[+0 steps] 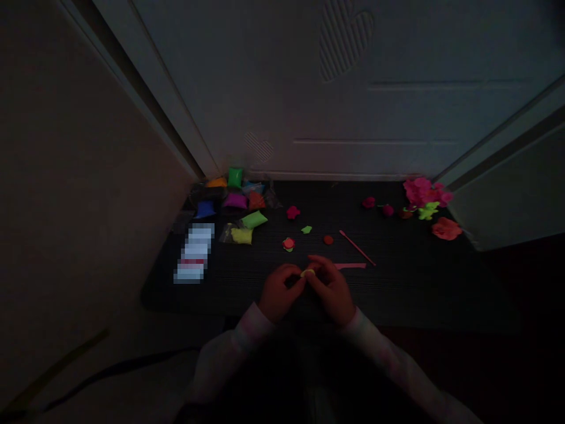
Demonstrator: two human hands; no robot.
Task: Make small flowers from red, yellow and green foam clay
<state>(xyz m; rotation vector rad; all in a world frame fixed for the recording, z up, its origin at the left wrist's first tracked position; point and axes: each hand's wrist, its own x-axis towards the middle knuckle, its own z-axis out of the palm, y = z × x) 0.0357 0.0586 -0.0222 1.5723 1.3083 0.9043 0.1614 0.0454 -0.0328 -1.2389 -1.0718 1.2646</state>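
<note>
Between the fingertips of both hands is a small piece of pale yellow clay point(308, 273). My left hand point(281, 290) pinches its left side, and my right hand point(332, 290) grips it from the right. A flat pink strip point(351, 266) lies just beyond my right hand, partly hidden by it. Past it, a thin pink modelling tool point(357, 248) rests at a slant. Ahead of my hands sit a small layered red and green disc point(288, 244), a light green leaf-like piece point(306, 229) and a reddish-brown disc point(328, 239).
Several coloured clay packets point(235, 201) are grouped at the dark table's point(410, 288) back left. A blurred, lit phone-like rectangle point(195, 253) lies at left. Pink flowers point(424, 192), a yellow-green figure point(428, 211) and a coral flower point(446, 228) stand at right. A white door point(273, 76) rises behind.
</note>
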